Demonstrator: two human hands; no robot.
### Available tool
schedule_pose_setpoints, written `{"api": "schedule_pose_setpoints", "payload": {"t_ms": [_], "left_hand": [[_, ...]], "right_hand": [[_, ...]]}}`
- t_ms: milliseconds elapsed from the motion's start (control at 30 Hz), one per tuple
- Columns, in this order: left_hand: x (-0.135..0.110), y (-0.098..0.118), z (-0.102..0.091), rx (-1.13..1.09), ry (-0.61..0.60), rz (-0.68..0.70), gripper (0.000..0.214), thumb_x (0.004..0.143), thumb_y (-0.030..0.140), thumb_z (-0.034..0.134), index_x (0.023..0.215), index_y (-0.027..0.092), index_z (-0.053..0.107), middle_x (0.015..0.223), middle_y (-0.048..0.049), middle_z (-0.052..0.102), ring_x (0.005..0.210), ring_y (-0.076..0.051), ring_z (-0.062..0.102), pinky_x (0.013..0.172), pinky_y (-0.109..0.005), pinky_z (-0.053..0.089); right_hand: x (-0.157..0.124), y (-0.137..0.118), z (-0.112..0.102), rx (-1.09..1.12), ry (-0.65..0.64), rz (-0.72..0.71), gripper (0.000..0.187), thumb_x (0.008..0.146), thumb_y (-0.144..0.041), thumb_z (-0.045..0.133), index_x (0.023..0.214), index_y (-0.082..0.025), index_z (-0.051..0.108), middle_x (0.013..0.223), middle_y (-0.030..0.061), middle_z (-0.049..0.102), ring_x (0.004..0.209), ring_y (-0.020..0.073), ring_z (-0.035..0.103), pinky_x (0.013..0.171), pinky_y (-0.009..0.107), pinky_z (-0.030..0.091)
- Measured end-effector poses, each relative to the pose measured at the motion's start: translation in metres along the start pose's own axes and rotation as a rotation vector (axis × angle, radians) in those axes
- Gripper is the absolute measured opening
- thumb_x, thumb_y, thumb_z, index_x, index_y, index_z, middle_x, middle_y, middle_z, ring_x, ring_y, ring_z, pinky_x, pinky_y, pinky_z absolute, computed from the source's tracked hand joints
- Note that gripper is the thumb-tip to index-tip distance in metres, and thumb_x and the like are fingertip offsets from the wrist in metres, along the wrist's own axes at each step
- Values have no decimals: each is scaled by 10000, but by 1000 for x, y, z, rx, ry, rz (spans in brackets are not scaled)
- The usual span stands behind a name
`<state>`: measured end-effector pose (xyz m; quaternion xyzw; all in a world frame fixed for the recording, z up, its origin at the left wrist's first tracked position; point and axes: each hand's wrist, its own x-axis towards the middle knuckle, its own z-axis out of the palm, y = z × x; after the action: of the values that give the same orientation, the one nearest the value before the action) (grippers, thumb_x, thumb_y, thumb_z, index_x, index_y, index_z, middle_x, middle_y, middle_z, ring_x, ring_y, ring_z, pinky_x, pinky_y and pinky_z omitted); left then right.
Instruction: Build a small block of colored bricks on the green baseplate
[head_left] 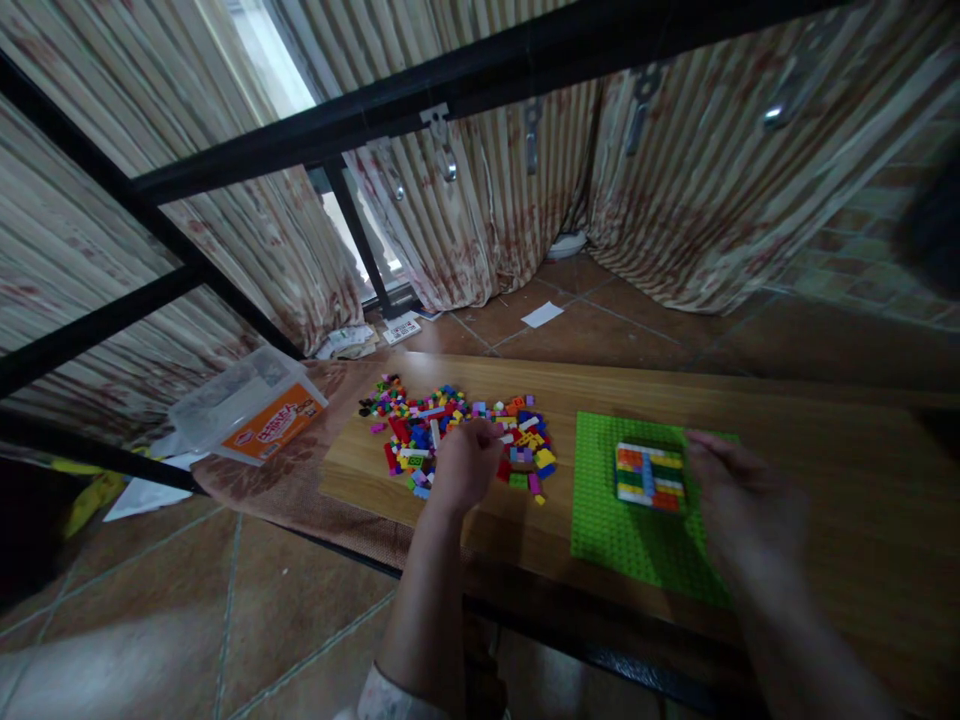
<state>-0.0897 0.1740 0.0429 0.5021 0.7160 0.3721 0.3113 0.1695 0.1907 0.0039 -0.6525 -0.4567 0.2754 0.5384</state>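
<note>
My left hand [471, 462] is over a heap of loose toy bricks [435, 420] on the wooden board, its fingers pinched together. What sits between the fingertips, if anything, is too small to make out. To the right lies a green studded baseplate [615, 545]. On it stands a small block built of bricks [649, 478] in rows of white, orange, yellow, green and blue. My right hand [739, 500] hovers by the right side of this block, above the baseplate's right edge. It is smeared by motion, so its grip cannot be read.
A clear plastic box [251, 405] with an orange label stands left of the bricks on a brown cloth [300, 500]. Black metal bars [360, 110] cross in front of striped curtains [480, 200]. A white paper [542, 315] lies on the tiled floor behind the board.
</note>
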Motion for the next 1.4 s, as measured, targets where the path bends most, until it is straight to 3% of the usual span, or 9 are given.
{"api": "schedule_pose_setpoints", "payload": {"t_ms": [133, 233, 333, 467, 700, 967, 1100, 1267, 1400], "left_hand": [[-9, 14, 14, -709, -122, -112, 224, 658, 252, 760, 839, 131, 710, 769, -24, 696, 667, -119, 621, 694, -266, 500], [-21, 28, 37, -1014, -194, -220, 324, 581, 260, 828, 861, 145, 712, 805, -26, 704, 698, -118, 642, 739, -279, 512], [-33, 38, 60, -1129, -254, -260, 309, 586, 242, 826, 860, 150, 717, 834, -31, 715, 752, -129, 660, 789, -279, 500], [-42, 45, 77, -1138, -279, -190, 254, 644, 265, 793, 859, 152, 718, 847, -34, 720, 793, -140, 658, 805, -273, 488], [-42, 47, 72, -808, -181, 50, 177, 709, 298, 749, 787, 143, 714, 727, -3, 677, 681, -104, 581, 685, -224, 468], [-43, 45, 65, -874, -270, -63, 270, 675, 383, 781, 719, 124, 721, 608, -2, 641, 536, -82, 528, 544, -212, 425], [-38, 43, 58, -913, -241, -134, 305, 646, 402, 798, 739, 122, 720, 642, 2, 632, 533, -68, 529, 529, -197, 421], [-27, 36, 46, -862, 15, -153, 297, 657, 373, 778, 798, 128, 686, 652, 24, 606, 528, -57, 536, 509, -172, 412], [-23, 31, 44, -786, 70, -134, 306, 677, 342, 750, 881, 132, 660, 645, 39, 595, 506, -60, 533, 502, -181, 425]], "right_hand": [[-20, -28, 4, -25, 36, -168, 282, 829, -453, 594, 971, -236, 705, 981, 49, 699, 883, 217, 648, 840, 389, 511], [-38, -44, 13, 80, -244, -175, 273, 807, -454, 638, 957, -234, 701, 892, 33, 711, 811, 189, 649, 750, 334, 528], [-48, -48, 23, 200, -362, -133, 266, 789, -417, 673, 969, -223, 694, 882, 32, 714, 810, 178, 647, 740, 313, 523], [-47, -41, 27, 269, -336, -99, 196, 795, -368, 671, 908, -211, 700, 842, 27, 707, 780, 168, 632, 744, 307, 509], [-41, -38, 23, 319, -462, -48, 175, 778, -363, 683, 856, -211, 722, 797, 14, 707, 729, 160, 625, 697, 288, 500], [-35, -39, 17, 479, -620, 165, 210, 696, -394, 763, 760, -196, 734, 652, 2, 671, 568, 113, 554, 567, 247, 462], [-36, -36, 22, 485, -586, 265, 294, 651, -455, 773, 771, -190, 727, 673, 18, 679, 558, 132, 574, 574, 283, 486], [-53, -31, 40, 10, -511, -36, 205, 803, -360, 620, 851, -189, 721, 803, 57, 711, 708, 193, 637, 708, 343, 488], [-69, -30, 56, -394, -560, -283, 205, 872, -205, 510, 849, -174, 711, 857, 84, 695, 779, 216, 643, 740, 335, 465]]}}
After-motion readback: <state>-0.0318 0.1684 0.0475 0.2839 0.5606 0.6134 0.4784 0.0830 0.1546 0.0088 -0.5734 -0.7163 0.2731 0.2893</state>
